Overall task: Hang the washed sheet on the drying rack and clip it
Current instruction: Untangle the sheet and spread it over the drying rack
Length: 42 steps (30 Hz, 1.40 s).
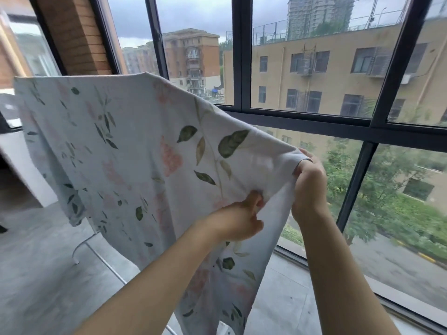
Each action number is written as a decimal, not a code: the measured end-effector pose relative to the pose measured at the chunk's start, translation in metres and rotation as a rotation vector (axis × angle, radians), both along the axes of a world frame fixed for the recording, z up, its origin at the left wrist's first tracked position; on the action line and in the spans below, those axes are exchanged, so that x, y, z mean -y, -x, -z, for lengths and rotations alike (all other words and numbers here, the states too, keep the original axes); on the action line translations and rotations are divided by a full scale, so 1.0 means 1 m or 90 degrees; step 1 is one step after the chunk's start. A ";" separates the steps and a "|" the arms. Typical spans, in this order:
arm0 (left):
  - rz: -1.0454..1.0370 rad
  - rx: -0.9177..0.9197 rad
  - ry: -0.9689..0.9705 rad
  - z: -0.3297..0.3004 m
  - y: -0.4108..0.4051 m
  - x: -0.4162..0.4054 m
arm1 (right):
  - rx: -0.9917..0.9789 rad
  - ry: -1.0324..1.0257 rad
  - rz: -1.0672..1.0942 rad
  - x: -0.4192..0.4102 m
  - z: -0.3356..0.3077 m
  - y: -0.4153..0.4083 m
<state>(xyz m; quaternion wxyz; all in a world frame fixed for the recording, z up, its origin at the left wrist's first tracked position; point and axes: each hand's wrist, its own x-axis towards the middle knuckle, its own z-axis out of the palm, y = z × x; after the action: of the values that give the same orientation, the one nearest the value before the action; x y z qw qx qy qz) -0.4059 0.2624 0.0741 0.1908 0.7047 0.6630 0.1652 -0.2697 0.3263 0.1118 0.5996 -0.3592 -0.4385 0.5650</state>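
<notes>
The floral sheet [125,151], pale with green leaves and pink blossom clusters, hangs draped across the middle and left of the view, its top edge running from the far left down toward the near right. It covers the top of the drying rack [84,245]; only a curved grey metal leg and a low bar show beneath the cloth's lower left edge, standing on the grey floor [41,281].

At the sheet's near right corner, the right hand [308,187] grips the bunched edge, fingers curled around the fabric. Just left and slightly lower, the left hand [238,220] pinches a fold of the same sheet between thumb and fingers. The two hands are close but apart.

Behind, to the right, a large dark-framed window [242,68] looks out on yellow and orange apartment buildings [326,76], trees and a road.
</notes>
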 end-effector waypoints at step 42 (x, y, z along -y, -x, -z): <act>-0.137 -0.223 -0.262 -0.190 0.389 -0.043 | 0.942 -0.518 0.399 -0.015 -0.140 0.304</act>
<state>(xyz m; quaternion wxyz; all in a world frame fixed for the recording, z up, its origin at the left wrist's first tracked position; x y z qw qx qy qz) -0.7945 0.3053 0.2642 -0.0920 0.6723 0.7091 0.1916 -0.5734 0.3413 0.2521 0.3711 -0.4939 -0.7607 -0.1991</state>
